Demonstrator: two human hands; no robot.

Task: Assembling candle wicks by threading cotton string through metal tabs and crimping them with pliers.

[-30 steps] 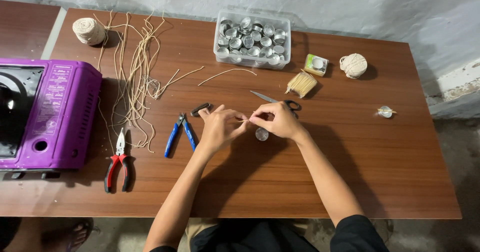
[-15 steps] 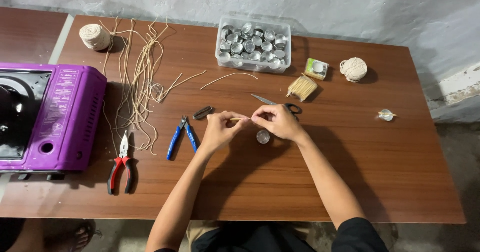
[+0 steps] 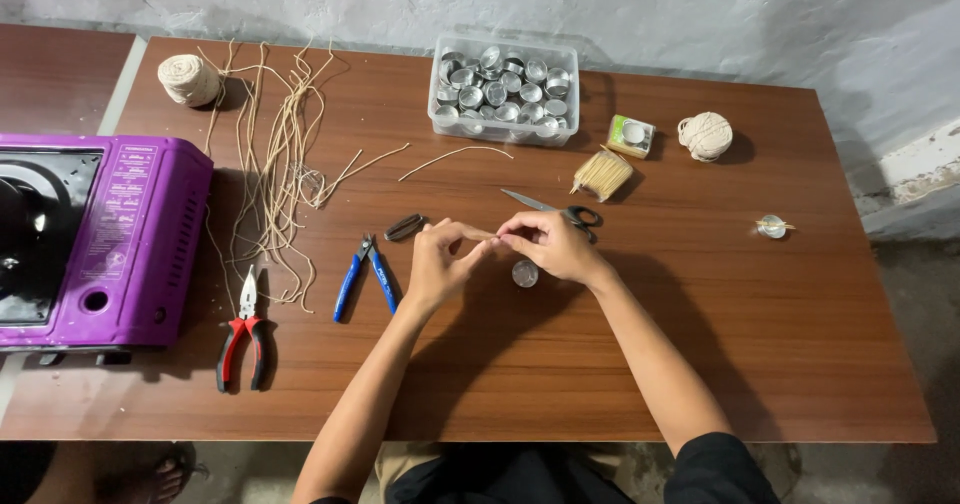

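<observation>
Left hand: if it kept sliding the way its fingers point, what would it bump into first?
Probably the right hand: the left hand points right, along the short string piece both pinch.

left hand (image 3: 436, 264) + right hand (image 3: 551, 244): pinch short wick piece (image 3: 478, 232) | small metal cup (image 3: 525, 273) below

purple stove (image 3: 110, 239) | blue pliers (image 3: 362, 276) | red pliers (image 3: 243, 332) | brown table (image 3: 780, 344)

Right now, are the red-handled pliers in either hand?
No, the red-handled pliers lie on the wooden table, left of both hands.
</observation>
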